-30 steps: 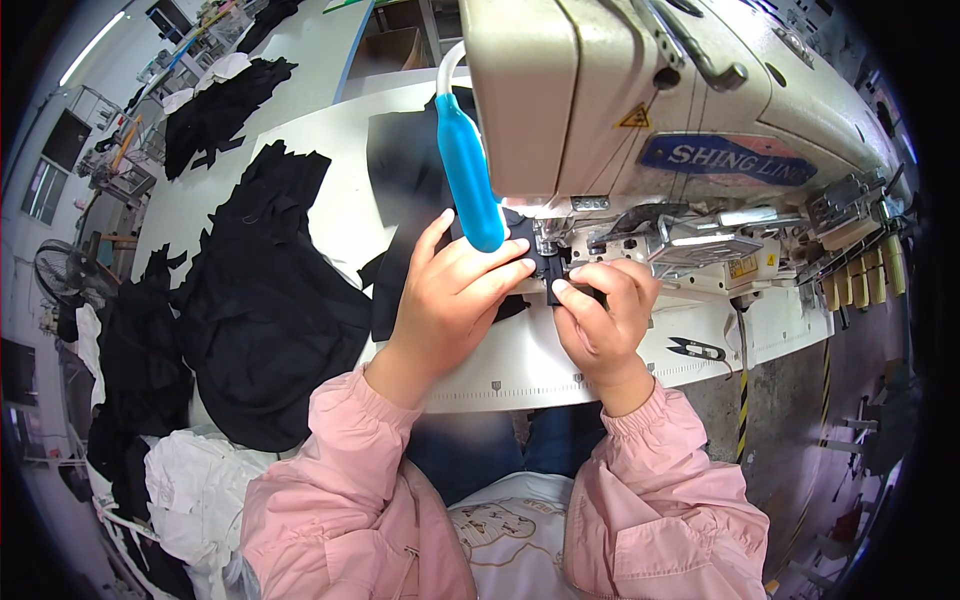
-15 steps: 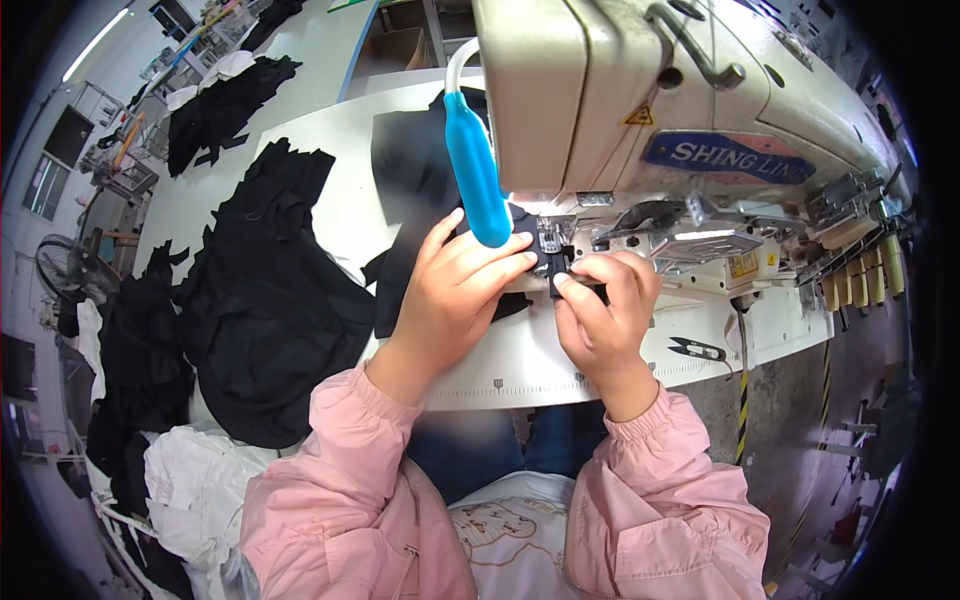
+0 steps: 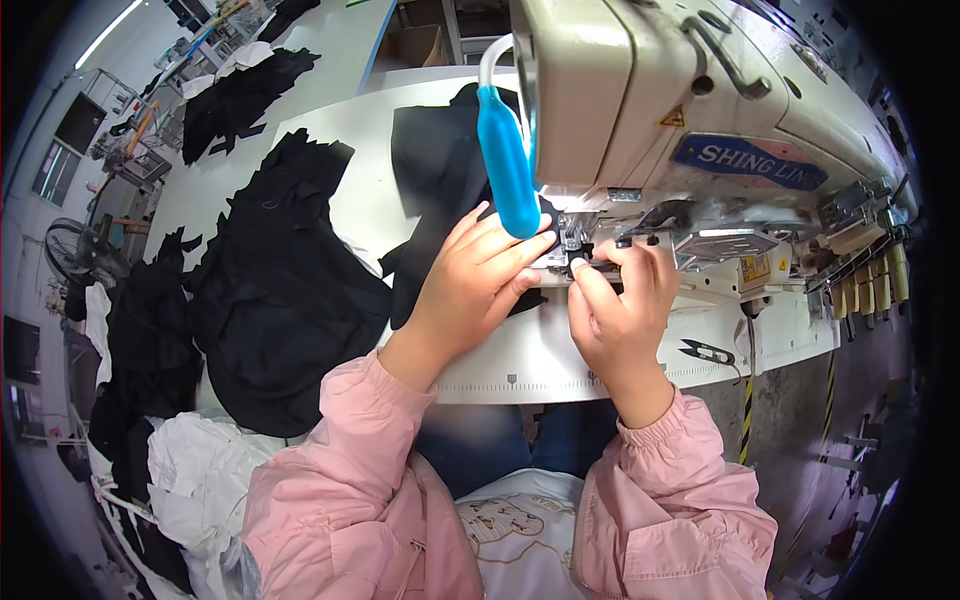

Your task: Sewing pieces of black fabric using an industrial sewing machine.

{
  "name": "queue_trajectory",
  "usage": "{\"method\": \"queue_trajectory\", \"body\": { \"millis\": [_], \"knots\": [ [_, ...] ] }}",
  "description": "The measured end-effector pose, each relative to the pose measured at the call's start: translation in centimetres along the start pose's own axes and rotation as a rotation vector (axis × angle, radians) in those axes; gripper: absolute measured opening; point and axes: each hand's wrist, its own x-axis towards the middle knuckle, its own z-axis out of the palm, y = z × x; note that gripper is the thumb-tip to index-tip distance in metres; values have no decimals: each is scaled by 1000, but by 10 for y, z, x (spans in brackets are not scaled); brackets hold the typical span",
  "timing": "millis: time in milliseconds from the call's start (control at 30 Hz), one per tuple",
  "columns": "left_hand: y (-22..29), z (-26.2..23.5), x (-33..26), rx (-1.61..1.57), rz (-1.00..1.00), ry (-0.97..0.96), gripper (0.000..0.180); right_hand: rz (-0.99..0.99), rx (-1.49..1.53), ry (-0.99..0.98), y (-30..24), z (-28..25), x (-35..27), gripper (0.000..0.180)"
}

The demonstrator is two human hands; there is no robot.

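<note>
My left hand point(image 3: 470, 290) lies with fingers stretched out over the black fabric point(image 3: 412, 290), its fingertips beside the presser foot point(image 3: 574, 232) of a cream sewing machine point(image 3: 585, 110). Close to the foot on its right side, my right hand point(image 3: 632, 305) is closed in a pinch. A small dark edge of black fabric shows at its thumb and index fingertips; most of that piece is hidden by the fingers. In front of the machine head hangs a blue-sleeved lamp point(image 3: 508, 165) on a white bent neck, partly covering the left fingertips.
Black fabric pieces point(image 3: 285, 310) are heaped on the white table point(image 3: 350, 195) to the left. Thread snips point(image 3: 708, 352) lie near the table's front right edge. A white plastic bag point(image 3: 195, 490) sits at lower left, and a fan point(image 3: 75, 250) stands beyond.
The whole view has shifted, so the machine and table sit farther right. Less of the black fabric shows at my right fingertips. My left thumb now shows below the fingers.
</note>
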Motion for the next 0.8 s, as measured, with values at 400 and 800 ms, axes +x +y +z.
{"method": "queue_trajectory", "body": {
  "millis": [400,800],
  "knots": [
    [5,-16,-61,420,-367,56,97,-25,120,16,-3,-18,-26,42],
    [-47,-125,-164,662,-748,212,14,-108,602,-246,-61,-23,-73,36]
  ]
}}
